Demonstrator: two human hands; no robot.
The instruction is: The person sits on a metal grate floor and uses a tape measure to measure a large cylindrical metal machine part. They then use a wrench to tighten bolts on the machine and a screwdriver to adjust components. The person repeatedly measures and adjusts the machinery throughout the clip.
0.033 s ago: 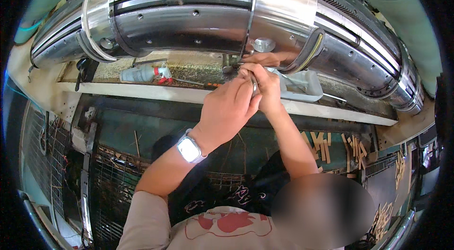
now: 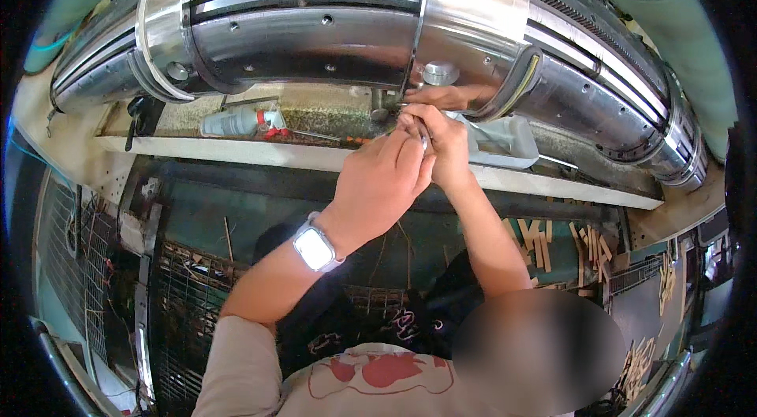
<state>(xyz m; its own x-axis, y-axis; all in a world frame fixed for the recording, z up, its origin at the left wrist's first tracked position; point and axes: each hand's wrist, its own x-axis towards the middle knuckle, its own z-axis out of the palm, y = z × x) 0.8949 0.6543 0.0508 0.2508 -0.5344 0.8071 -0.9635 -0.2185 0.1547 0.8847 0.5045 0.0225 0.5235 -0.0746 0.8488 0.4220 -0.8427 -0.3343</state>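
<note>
Both hands meet just below the large polished steel cylinder (image 2: pixel 307 46), close to its wide bright collar (image 2: pixel 473 15). My left hand (image 2: pixel 382 174) is closed, fingers bent and pinched together against the right. Curled beside it, my right hand (image 2: pixel 443 143) is also closed. Between them shows a small shiny metal piece (image 2: pixel 424 143); fingers cover most of it, and its kind cannot be made out. The right fingertips lie near the collar's underside, which reflects them. My left wrist carries a watch (image 2: pixel 314 248) with a lit face.
Below the cylinder, a trough with a pale front rail (image 2: pixel 260 152) holds a spray bottle (image 2: pixel 233 123) with a red nozzle, an orange-handled screwdriver (image 2: pixel 356 140) and a translucent plastic container (image 2: pixel 505 141). Wooden strips (image 2: pixel 540 243) lie at lower right. Wire grating (image 2: pixel 193 299) sits at lower left.
My left forearm and watch have shifted very slightly left. Both hands stay closed together at the same place.
</note>
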